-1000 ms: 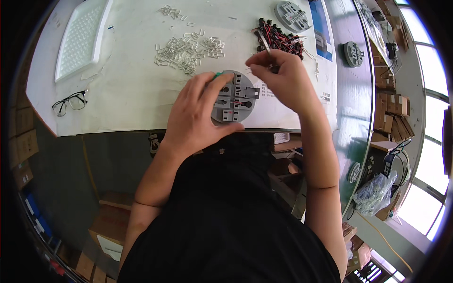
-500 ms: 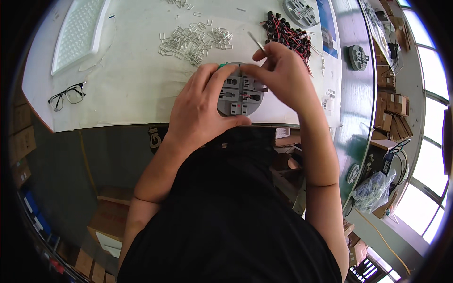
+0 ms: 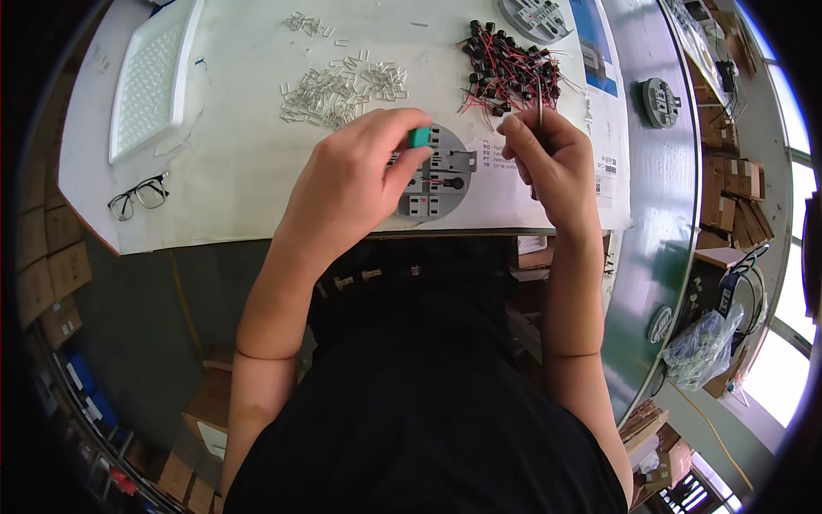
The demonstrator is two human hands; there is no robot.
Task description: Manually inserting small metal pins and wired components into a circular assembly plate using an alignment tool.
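Note:
My left hand (image 3: 342, 167) pinches a small green block (image 3: 418, 137) between thumb and fingertips, over the left part of a round grey plastic base (image 3: 445, 204). The base lies near the table's front edge, with raised compartments, slots and a small round black part (image 3: 457, 183) with a red wire set in it. Its left side is hidden by my left hand. To the right of the base, apart from it, my right hand (image 3: 561, 167) is closed round a thin metal tool (image 3: 540, 98), held upright; its exact kind cannot be made out.
Beyond my hands lie a heap of U-shaped metal pieces (image 3: 342, 90) and a pile of black round parts with red wires (image 3: 505, 73). Another grey base (image 3: 535, 19) sits at the far right. A white tray (image 3: 154, 81) and glasses (image 3: 139, 197) are on the left.
My right hand has drawn back to the right, away from the base, turning the tool upright. The green block now shows plainly in my left fingertips, with the thumb brought up to it.

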